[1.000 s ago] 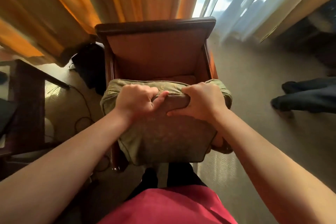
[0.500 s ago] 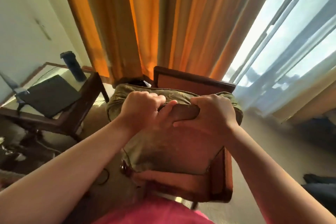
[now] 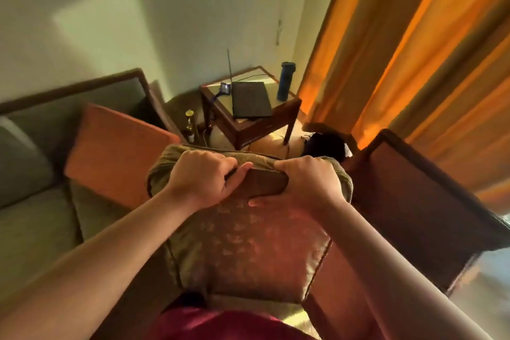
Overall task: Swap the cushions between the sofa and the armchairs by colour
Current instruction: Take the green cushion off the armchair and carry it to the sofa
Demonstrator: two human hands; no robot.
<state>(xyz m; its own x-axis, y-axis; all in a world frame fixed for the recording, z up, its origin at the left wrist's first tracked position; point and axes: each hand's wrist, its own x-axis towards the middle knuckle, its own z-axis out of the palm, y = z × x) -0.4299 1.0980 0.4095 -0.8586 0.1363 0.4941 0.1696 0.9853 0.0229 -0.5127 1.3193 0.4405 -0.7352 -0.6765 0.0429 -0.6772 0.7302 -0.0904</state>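
Observation:
I hold an olive-green patterned cushion up in front of me. My left hand and my right hand both clamp its top edge, close together. An orange cushion leans upright on the green sofa at the left, just beyond the green cushion's left corner. The orange armchair with its dark wooden frame stands at the right, partly hidden behind the cushion and my right arm.
A dark wooden side table stands in the corner beyond the cushion, with a closed laptop and a blue bottle on it. Orange curtains hang at the right. A dark bag lies on the floor by the table.
The view has swung left from the armchair towards the sofa. Both hands keep their grip on the green cushion, which has come away from the armchair seat.

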